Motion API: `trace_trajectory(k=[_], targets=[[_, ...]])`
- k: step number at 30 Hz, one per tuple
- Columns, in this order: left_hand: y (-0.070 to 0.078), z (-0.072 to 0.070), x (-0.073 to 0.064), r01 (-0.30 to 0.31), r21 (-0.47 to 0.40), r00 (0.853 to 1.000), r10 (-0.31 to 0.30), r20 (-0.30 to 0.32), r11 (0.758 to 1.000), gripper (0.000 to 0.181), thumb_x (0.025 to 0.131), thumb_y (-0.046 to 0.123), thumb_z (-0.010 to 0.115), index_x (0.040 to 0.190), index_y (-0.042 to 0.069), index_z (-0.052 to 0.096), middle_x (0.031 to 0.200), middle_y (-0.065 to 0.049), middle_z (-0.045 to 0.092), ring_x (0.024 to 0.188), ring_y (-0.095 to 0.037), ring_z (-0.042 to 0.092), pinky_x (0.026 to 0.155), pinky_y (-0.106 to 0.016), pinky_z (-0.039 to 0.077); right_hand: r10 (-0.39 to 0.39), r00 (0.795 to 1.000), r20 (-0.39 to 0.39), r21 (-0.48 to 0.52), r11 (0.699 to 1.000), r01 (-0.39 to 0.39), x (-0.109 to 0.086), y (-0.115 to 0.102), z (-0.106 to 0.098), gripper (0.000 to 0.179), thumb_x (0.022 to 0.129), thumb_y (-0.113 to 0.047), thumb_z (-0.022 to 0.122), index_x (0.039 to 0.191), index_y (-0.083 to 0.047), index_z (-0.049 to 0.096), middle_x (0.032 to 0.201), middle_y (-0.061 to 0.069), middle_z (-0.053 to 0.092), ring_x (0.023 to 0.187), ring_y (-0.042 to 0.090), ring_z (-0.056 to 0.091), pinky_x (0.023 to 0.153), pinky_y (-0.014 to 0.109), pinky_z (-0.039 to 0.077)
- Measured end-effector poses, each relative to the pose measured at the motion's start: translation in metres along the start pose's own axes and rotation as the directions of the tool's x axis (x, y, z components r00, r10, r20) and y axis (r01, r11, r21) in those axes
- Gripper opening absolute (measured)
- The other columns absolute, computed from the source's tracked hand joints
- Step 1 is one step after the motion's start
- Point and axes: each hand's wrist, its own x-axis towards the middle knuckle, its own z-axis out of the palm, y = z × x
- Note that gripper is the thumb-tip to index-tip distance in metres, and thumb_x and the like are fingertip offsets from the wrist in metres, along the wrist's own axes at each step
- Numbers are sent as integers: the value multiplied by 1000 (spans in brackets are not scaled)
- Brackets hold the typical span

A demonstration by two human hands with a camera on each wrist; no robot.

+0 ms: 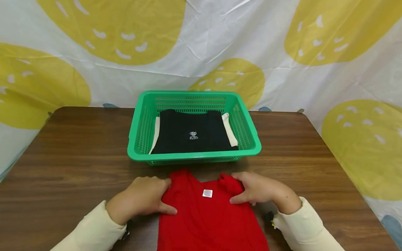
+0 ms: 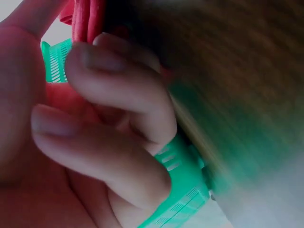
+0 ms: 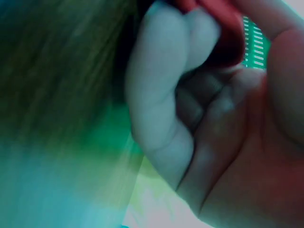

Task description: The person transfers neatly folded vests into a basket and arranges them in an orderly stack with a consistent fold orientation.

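Observation:
A red garment (image 1: 210,219) with a V-shaped neckline and a small white label (image 1: 207,193) lies on the table in front of me, its lower part cut off by the frame. My left hand (image 1: 146,195) grips its left edge near the shoulder, thumb on top. At the other shoulder, which is bunched up, my right hand (image 1: 259,190) pinches the cloth between thumb and fingers. Both wrist views show curled fingers with red fabric (image 2: 89,19) near the fingertips; in the right wrist view a red fold (image 3: 230,35) sits between thumb and fingers.
Just beyond the garment stands a green plastic basket (image 1: 201,156). Inside lies a folded black garment (image 1: 194,129) with a small white print, on top of cream cloth (image 1: 230,130). The brown wooden table (image 1: 78,150) backs onto a white and yellow patterned curtain (image 1: 132,75).

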Motion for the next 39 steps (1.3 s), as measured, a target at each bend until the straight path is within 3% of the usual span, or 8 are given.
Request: trace_trajectory(k=[5, 15, 22, 25, 28, 31, 34, 39], targets=[[2, 0, 0, -28, -60, 999, 29, 26, 998, 45, 68, 51, 86, 79, 20, 56, 67, 3, 53, 62, -17, 54, 56, -42, 43, -5, 996, 85, 31, 1000, 3, -4, 0, -1, 25, 82, -20, 81, 96, -10, 62, 73, -1, 65, 50, 13, 56, 49, 28, 51], [8, 0, 2, -89, -113, 994, 95, 51, 990, 32, 74, 37, 85, 78, 22, 57, 64, 6, 50, 62, -14, 50, 55, -37, 40, -24, 990, 139, 54, 998, 17, -9, -1, 0, 16, 84, -14, 79, 91, -11, 65, 68, -2, 63, 52, 10, 54, 51, 24, 48], [4, -3, 3, -183, -161, 980, 194, 54, 970, 19, 79, 30, 77, 79, 24, 59, 64, 11, 51, 61, -8, 50, 55, -30, 41, -138, 978, 156, 73, 989, 128, -11, -4, -3, 12, 87, -13, 73, 96, -12, 64, 77, -4, 67, 62, 6, 61, 61, 26, 54], [1, -7, 2, -248, -259, 962, 270, 51, 933, 18, 80, 24, 75, 77, 26, 57, 63, 14, 52, 58, -3, 49, 55, -24, 42, -187, 967, 172, 113, 979, 170, -14, -6, -5, 12, 89, -12, 70, 99, -12, 63, 80, 0, 67, 66, 7, 62, 66, 27, 56], [-2, -11, 0, -300, -395, 935, 349, 57, 869, 16, 81, 17, 72, 79, 25, 58, 64, 16, 53, 58, 0, 50, 57, -21, 45, -209, 961, 182, 169, 969, 179, -18, -9, -8, 17, 90, -12, 69, 106, -10, 63, 88, 4, 70, 73, 11, 66, 69, 30, 58], [-4, -17, -1, -312, -509, 914, 400, 70, 802, 14, 84, 11, 69, 83, 22, 60, 66, 15, 56, 60, 1, 53, 60, -20, 49, -213, 961, 178, 206, 963, 175, -22, -12, -10, 21, 92, -13, 67, 113, -10, 62, 97, 6, 70, 80, 15, 70, 72, 33, 60], [-5, -23, -3, -295, -579, 905, 417, 86, 760, 12, 86, 9, 67, 88, 20, 62, 69, 12, 60, 61, -1, 57, 64, -23, 53, -221, 961, 168, 244, 954, 176, -25, -14, -12, 25, 94, -13, 66, 118, -9, 60, 104, 8, 70, 88, 19, 71, 77, 34, 60], [-9, -30, -5, -284, -632, 901, 426, 81, 721, 13, 89, 7, 64, 92, 20, 62, 70, 8, 62, 63, -5, 59, 68, -26, 55, -256, 960, 113, 294, 932, 214, -28, -16, -17, 28, 96, -12, 64, 122, -6, 57, 110, 11, 70, 96, 23, 71, 84, 35, 60]])
